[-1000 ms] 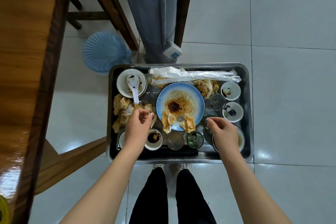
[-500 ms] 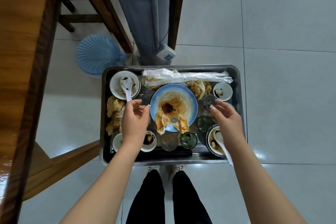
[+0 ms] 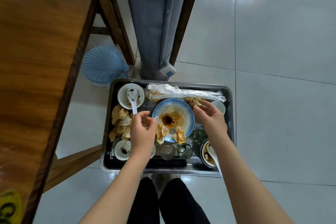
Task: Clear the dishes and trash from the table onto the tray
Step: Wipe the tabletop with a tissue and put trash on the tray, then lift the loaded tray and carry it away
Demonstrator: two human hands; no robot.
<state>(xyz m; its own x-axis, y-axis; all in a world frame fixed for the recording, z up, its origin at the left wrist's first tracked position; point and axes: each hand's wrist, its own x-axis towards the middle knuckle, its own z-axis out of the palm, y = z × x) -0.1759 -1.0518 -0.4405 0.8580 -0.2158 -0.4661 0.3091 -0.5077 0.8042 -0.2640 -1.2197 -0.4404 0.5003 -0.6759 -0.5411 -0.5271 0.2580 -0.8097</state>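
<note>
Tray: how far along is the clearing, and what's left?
Done: the tray holds the blue plate, bowls, glasses, crumpled napkins and a plastic wrapper. In hand: nothing plainly; the left hand curls at the plate's rim, the right hand spreads open over a stained napkin. Left: the table's visible part shows only a yellow item at its near end, too blurred to identify.

Person's wearing plain black trousers, fairly snug by the look of it. Forearms are bare right up to the near edge of the view, and the left hand and right hand are bare too. Nails on the left look pale, maybe polished, hard to tell. Only the toes of light-coloured shoes are in view.
</note>
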